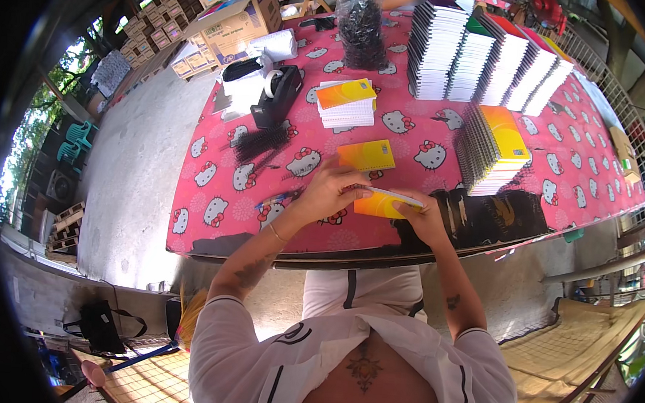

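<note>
Head view: your left hand and right hand both grip a yellow booklet, frame centre; can't tell if its coil is in. By the piles, the spiral-bound yellow stack right of centre looks done; the loose yellow-topped pile, upper centre, looks unbound. Around: black coil heap left of centre, tall notebook stacks upper right. A second booklet crowds your left hand.

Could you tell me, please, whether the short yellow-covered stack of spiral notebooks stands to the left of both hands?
No, the short notebook stack stands to the right of both the left hand and the right hand.
</note>
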Demonstrator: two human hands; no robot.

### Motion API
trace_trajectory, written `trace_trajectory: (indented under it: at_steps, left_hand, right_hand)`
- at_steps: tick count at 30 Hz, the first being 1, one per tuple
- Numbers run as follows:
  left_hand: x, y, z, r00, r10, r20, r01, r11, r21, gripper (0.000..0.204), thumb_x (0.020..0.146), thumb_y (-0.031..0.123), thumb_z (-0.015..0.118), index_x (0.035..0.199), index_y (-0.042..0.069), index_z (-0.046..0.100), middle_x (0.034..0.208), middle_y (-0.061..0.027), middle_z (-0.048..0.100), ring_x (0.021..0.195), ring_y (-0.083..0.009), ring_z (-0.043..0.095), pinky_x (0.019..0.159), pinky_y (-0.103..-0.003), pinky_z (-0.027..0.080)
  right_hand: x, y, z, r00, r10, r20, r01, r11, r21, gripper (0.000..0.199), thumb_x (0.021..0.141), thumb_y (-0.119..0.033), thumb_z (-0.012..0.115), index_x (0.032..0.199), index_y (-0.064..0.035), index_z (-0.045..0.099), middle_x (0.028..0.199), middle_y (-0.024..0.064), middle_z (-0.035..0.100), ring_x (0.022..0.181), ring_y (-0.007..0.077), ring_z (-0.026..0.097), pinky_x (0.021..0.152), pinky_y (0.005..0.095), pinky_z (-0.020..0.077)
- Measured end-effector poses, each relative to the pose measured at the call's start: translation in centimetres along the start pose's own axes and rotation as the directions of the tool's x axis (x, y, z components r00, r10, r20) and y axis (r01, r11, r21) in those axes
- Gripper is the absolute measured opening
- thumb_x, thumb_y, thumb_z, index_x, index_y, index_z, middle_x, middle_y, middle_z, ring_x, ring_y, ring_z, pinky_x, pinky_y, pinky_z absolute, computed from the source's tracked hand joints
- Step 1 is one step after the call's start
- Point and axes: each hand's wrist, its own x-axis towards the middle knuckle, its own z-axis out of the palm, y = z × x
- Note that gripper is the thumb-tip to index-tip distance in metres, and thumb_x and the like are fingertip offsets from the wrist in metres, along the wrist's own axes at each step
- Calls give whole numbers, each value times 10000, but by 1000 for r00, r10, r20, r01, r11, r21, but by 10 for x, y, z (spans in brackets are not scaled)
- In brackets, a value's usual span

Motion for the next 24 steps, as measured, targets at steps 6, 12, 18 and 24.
trace_trajectory:
  at_steps: [6, 12, 18, 24]
  left_hand:
    - [-1, 45, 11, 997, -9, -80, 60, 748, 661, 558, 926, 386, 635, 1366, 54, 551, 1408, -200, 537, 1343, -340, 493, 1109, -678, 256]
    - [-37, 59, 42, 989, -147, -19, 105, 596, 796, 808, 934, 572, 507, 1476, -18, 402, 1558, -189, 376, 1482, -342, 302, 1118, -693, 189]
    - [-43, 55, 35, 995, -100, -18, 82, 687, 722, 829, 932, 594, 507, 1471, -27, 396, 1570, -223, 348, 1485, -389, 278, 1147, -661, 151]
    - [-76, 56, 66, 988, -19, 151, -57, 876, 478, 796, 960, 533, 502, 1468, -67, 376, 1553, -282, 340, 1482, -429, 266, 1161, -656, 123]
  right_hand:
    - [-2, 3, 2, 998, 60, -34, -57, 994, 89, 276, 969, -73, 642, 1221, 38, 657, 1114, 68, 711, 979, 100, 640, 858, 261, 529]
    - [-3, -8, 18, 997, 30, -69, -22, 992, 123, 304, 954, -113, 681, 1228, 15, 668, 1072, 34, 706, 952, 73, 636, 829, 250, 531]
    - [-7, -14, 18, 998, 58, 4, -58, 993, 99, 316, 942, -78, 676, 1234, 40, 652, 1109, 61, 719, 991, 99, 635, 899, 273, 519]
    - [-10, -11, 20, 999, 35, -14, -34, 998, 48, 293, 925, -55, 684, 1205, 28, 671, 1064, 78, 734, 957, 91, 639, 868, 269, 521]
